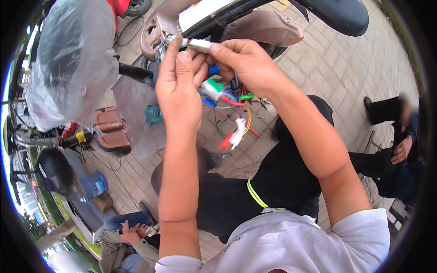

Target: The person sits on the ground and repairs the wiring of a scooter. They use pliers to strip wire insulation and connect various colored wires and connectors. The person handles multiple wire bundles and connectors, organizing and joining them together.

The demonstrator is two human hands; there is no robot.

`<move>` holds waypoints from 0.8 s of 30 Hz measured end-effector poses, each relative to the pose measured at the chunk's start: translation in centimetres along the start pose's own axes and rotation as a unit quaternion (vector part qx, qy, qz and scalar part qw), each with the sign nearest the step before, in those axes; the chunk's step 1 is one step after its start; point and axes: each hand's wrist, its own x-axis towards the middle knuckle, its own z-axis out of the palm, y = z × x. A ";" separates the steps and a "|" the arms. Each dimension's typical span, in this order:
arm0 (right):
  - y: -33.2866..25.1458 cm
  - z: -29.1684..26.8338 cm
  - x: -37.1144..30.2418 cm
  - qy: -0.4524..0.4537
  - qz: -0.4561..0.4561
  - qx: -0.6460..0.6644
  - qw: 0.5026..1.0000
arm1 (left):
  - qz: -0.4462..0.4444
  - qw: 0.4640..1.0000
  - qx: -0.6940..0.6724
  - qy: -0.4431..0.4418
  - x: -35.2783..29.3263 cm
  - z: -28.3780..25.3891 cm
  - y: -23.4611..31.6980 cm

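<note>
Head view: two bare hands raised together, one white connector (pixel 200 45) between them, in the air above the paving (pixel 314 66).

Right hand (pixel 248 63): thumb and forefinger pinched on the connector's right end; remaining fingers curled beneath.

Left hand (pixel 181 91): palm toward the wearer, thumb upright, forefinger tip beside the connector's left end, where thin wires meet it; whether these fingers grip cannot be told.

Just below the hands: loose harness. Grey plug with green part (pixel 213 87), red cable (pixel 234 101) leading from it; blue connector (pixel 209 102); green connector (pixel 246 97); lower down, white-and-red connectors (pixel 236 134) on yellow and red wires.

Beyond the hands: brown fender (pixel 264 28) and black seat (pixel 339 16), the latter toward the paving's far edge.

To the left: clear sheet (pixel 132 98), flat on the paving; teal piece (pixel 153 115) toward its right edge; brown pad (pixel 111 131) at its left edge. Above these, a bulky form in translucent plastic (pixel 73 59).

Further out: black helmet (pixel 54 168), blue jug (pixel 94 184) beside it. Seated person (pixel 135 233), lower left, hands together. Another person (pixel 400 150), far right, partly blurred.
</note>
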 end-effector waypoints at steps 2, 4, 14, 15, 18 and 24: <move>-0.3 -0.6 -0.2 -0.001 0.038 -0.025 0.999 | 0.055 0.994 0.074 0.052 -1.2 -1.3 1.6; -0.6 -1.1 -0.6 -0.016 0.068 -0.057 0.996 | 0.106 0.986 0.069 0.107 -1.8 -4.3 2.4; 0.4 -1.1 -1.6 -0.062 0.143 0.096 0.983 | -0.369 0.889 -0.266 0.046 -6.3 -7.1 -8.8; 0.4 -1.0 -1.6 -0.058 0.145 0.101 0.982 | -0.354 0.891 -0.284 0.015 -6.4 -6.5 -8.7; 1.4 -0.8 -1.8 -0.050 0.130 0.106 0.984 | -0.312 0.889 -0.333 -0.043 -7.0 -5.1 -8.4; 2.0 -1.7 -2.9 0.064 0.054 -0.042 0.996 | -0.273 0.912 -0.307 0.007 -9.1 -4.2 -7.3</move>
